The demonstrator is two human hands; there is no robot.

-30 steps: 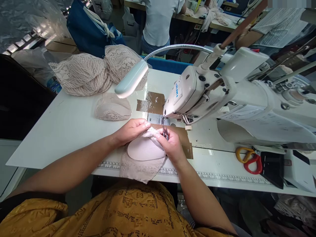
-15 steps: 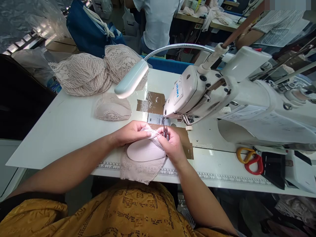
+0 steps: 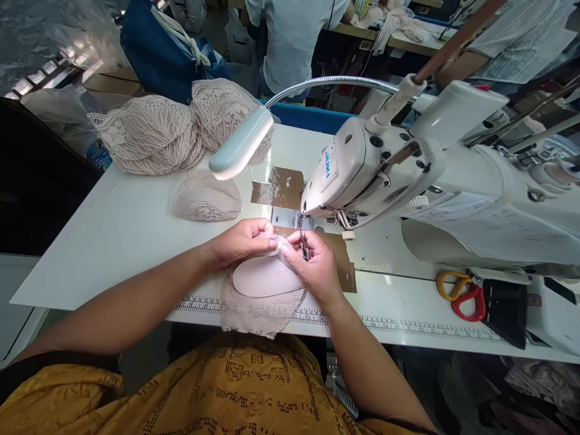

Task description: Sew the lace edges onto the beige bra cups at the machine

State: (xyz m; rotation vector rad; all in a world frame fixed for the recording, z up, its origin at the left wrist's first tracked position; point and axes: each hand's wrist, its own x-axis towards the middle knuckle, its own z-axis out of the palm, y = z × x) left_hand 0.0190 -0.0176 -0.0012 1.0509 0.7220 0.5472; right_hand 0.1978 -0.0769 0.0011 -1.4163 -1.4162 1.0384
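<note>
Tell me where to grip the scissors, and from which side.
Probably best by the yellow loop and red loop, coming from the left: the scissors lie with both loops facing that way, uncovered, while the blades, not clearly visible, seem to point toward the black object.

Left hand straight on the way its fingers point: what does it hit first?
Beyond the lace piece that it pinches, the left hand would likely meet the right hand first. Depth is unclear from this single view, so it might pass slightly above or below.
</note>
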